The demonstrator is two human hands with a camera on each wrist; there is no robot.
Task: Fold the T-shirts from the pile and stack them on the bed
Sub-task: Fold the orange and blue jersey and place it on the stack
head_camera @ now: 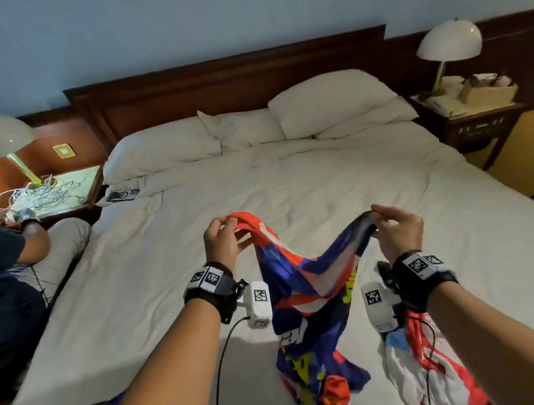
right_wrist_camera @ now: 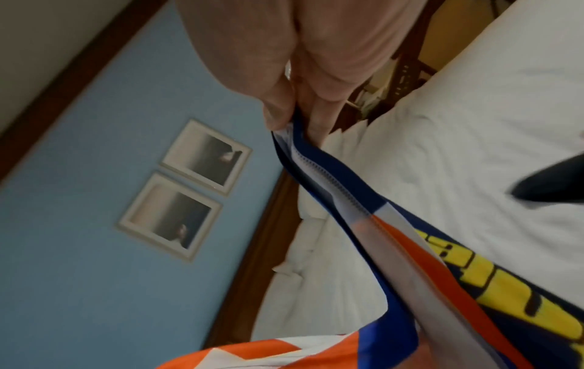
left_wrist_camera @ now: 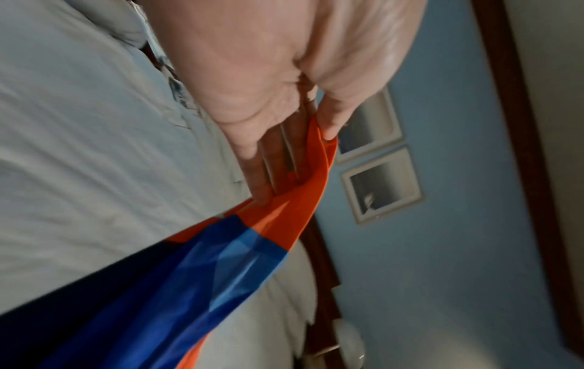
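Blue-and-orange T-shirt [head_camera: 309,286] with yellow print; white bed [head_camera: 325,186].

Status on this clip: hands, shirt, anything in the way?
Left hand and right hand each pinch an edge of the blue and orange shirt, raised over the bed. Shirt unfolded. White and red shirt nearby.

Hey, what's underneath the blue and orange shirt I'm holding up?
The white sheet of the bed shows below the shirt. The shirt's lower end lies bunched on the sheet; whatever lies beneath that bunch is covered.
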